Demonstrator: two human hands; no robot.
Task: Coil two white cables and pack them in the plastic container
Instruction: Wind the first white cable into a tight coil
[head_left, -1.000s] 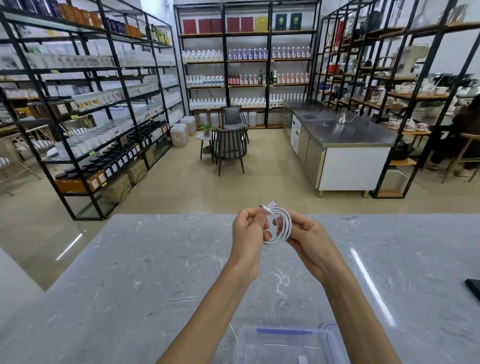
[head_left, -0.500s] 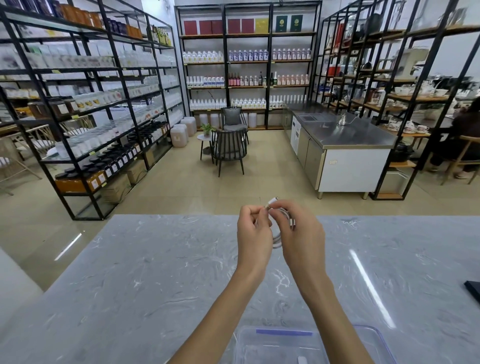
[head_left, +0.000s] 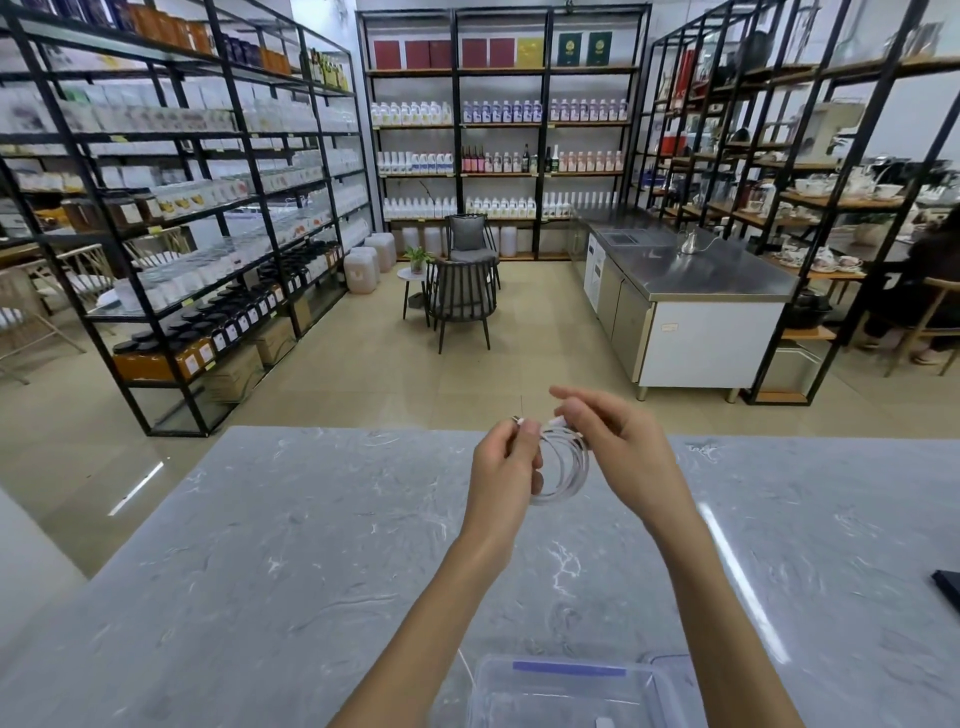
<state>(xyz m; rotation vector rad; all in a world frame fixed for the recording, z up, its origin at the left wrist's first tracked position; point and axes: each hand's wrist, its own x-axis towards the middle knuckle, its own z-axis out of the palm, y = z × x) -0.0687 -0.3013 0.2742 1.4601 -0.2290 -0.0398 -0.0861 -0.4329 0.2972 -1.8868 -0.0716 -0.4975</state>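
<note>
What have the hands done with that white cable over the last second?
The right hand closed over the coil, then drew back to its right side, fingers spread, uncovering the loops. The left hand kept pinching the white cable above the table. The container stayed put.

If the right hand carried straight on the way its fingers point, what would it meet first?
The right hand points left across the white cable coil, so likely the left hand, though depth is unclear.

A shop: black metal shelving (head_left: 249, 171) at ten o'clock stocked with jars, bottle rows (head_left: 498, 161) at twelve, a steel counter (head_left: 696, 265) at one.
</note>
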